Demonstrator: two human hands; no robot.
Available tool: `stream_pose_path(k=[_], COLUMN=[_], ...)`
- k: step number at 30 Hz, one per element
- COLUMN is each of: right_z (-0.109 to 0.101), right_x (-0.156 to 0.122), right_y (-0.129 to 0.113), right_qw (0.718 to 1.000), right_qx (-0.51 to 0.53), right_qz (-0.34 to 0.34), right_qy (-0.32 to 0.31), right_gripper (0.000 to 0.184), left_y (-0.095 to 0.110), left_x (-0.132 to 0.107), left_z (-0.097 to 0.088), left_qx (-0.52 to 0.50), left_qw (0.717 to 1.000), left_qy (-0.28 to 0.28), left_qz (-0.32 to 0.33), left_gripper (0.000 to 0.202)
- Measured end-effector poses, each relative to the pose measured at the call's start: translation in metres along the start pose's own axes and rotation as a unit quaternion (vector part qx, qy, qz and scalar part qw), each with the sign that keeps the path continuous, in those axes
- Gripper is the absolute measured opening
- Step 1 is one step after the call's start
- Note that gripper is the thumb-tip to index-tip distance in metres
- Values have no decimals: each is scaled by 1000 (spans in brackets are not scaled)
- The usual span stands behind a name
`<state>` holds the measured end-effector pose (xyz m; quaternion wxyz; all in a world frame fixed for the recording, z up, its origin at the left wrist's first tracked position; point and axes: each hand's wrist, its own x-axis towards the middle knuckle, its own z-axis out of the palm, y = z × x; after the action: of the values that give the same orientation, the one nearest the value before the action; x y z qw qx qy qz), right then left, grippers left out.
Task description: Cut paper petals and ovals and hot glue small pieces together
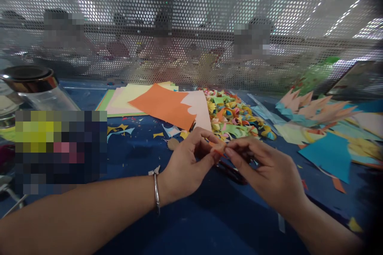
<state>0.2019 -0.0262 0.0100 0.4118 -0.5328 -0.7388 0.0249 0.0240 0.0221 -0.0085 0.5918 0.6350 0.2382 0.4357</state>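
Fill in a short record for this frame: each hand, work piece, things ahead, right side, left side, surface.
Left hand: pinching the orange piece
Right hand: at that piece's right end; grip partly hidden
Work piece: small, mostly covered by fingers
Ahead: orange sheet, scalloped edge; colourful heap
Right side: blue sheet
Left side: jar
Surface: dark blue table

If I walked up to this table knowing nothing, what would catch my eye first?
Probably the big orange sheet with its cut-away right edge, lying over paler sheets beyond the left hand. Just right of it sits a bright heap of small paper pieces, and farther right, spiky peach-and-blue paper shapes. Front and centre, the left hand and right hand pinch a small orange paper piece.
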Motion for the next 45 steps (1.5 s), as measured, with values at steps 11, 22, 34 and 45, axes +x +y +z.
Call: stream_pose_path(k=[11,22,34,45], right_z=[3,2,-16,-102], right_x=[-1,1,4,-98], right_y=[-6,-4,6,105], right_qw=[998,996,994,960], right_qx=[-36,-48,-90,-265], right_qz=[-47,-78,0,62], right_qy=[6,-16,-56,-67], right_gripper=[5,9,15,28], left_y=[2,4,-7,-9], left_x=[-3,-2,7,8], left_z=[2,2,-3,-6], left_qx=[5,36,6,13], left_qw=[1000,998,999,999], left_qy=[8,8,39,28], left_qz=[21,43,-12,-6], left_gripper=[14,10,9,9])
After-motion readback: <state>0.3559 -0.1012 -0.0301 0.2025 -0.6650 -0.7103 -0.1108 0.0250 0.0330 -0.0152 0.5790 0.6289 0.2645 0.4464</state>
